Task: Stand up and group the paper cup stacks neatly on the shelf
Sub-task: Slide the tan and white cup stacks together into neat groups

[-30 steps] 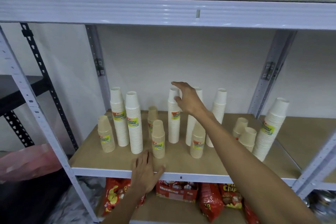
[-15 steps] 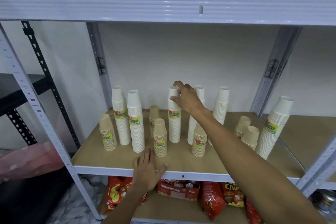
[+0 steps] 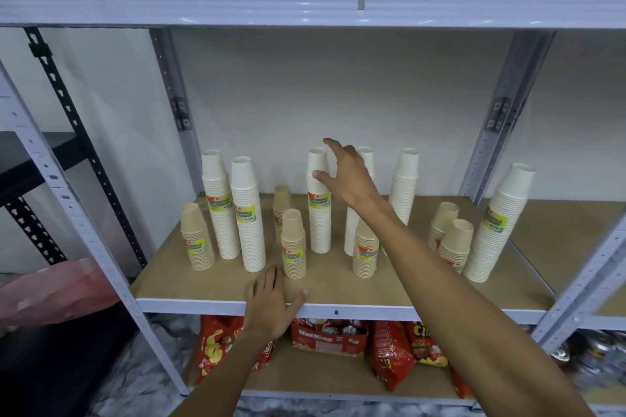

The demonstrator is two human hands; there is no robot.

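Shelf: right hand now loosened.

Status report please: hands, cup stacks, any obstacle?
Right hand open at tall white stack. Left hand flat on shelf edge. All stacks upright, ungrouped. Nothing blocking.

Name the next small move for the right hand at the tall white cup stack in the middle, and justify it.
Probably close the right hand around the middle white stack and slide it left toward the two white stacks: the fingers are spread open at its top, and a gap separates it from them.
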